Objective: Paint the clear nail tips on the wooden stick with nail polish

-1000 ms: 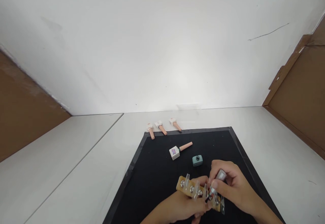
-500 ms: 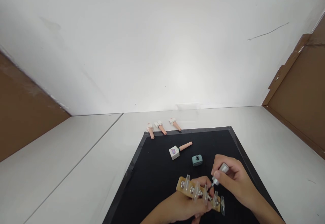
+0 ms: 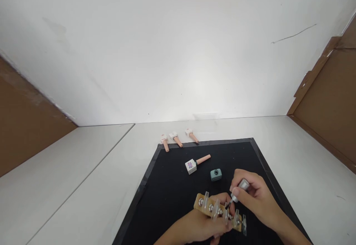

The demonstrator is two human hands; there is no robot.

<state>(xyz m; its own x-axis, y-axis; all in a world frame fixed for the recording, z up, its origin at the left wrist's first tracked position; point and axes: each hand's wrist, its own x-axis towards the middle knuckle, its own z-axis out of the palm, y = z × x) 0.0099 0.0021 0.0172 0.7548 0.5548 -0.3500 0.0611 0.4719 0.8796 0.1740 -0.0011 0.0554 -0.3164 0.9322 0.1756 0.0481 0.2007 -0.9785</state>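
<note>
My left hand is closed around a wooden nail tip stand, which carries several clear false nails on metal knobs. It is tilted, its right end lower. Pinched in my right hand is a nail polish brush with a silver cap handle. Its dark bristles are at one of the middle false nails; whether they touch it I cannot tell. Just beyond the hands stands an open teal nail polish bottle, its dark neck uncovered.
A white nail polish bottle with a pink cap lies on the black mat. Behind it, three similar bottles lie near the mat's far edge. A white wall rises at the back, with brown cardboard on both sides.
The brush in my right hand has shifted slightly left and is now closer over a middle false nail. My left hand and the stand have barely moved.
</note>
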